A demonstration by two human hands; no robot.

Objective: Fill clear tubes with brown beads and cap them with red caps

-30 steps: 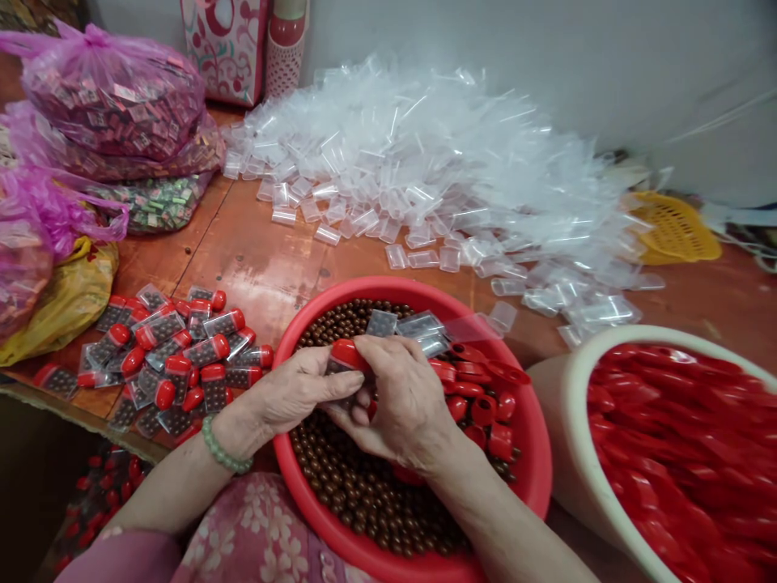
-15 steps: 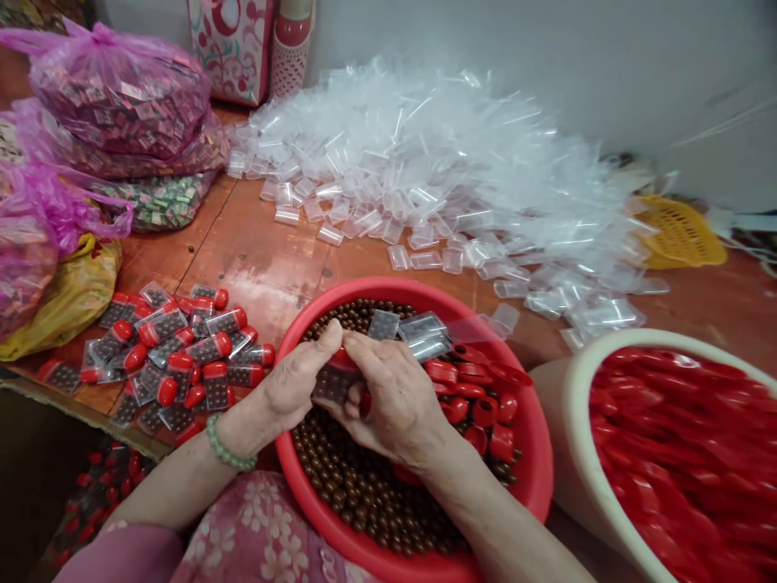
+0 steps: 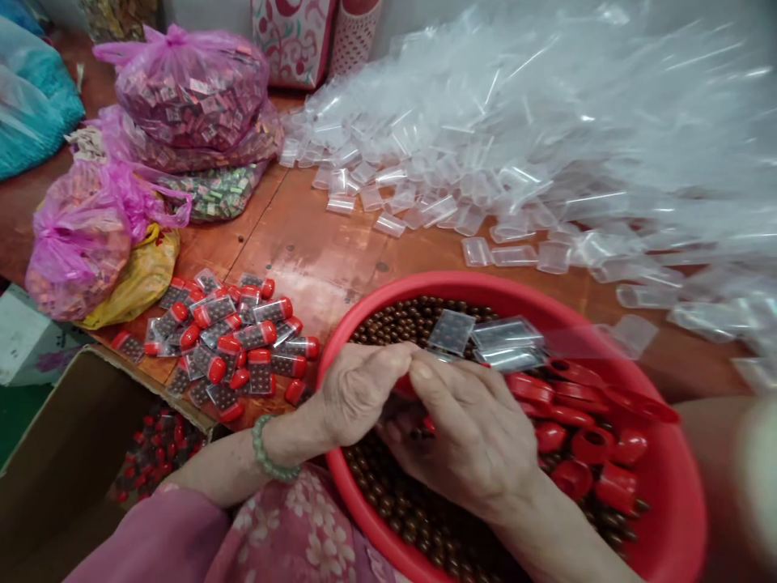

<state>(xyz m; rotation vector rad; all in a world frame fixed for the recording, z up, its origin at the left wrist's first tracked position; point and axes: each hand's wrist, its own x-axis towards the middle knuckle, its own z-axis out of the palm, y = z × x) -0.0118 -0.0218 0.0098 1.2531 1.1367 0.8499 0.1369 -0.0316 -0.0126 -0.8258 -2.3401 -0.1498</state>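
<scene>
Reddish wooden tabletop (image 3: pixel 316 259), crowded from edge to edge. Over the red basin (image 3: pixel 680 518) of small brown balls (image 3: pixel 376 494), both hands meet on one red cap (image 3: pixel 405 387): left hand (image 3: pixel 355 393) and right hand (image 3: pixel 470 433) have fingers curled and pinching it between the thumbs. What hangs beneath the cap is hidden. Loose red caps (image 3: pixel 583 441) lie just right. Capped filled tubes (image 3: pixel 236 344) sit left; empty clear tubes (image 3: pixel 486 162) are heaped behind.
</scene>
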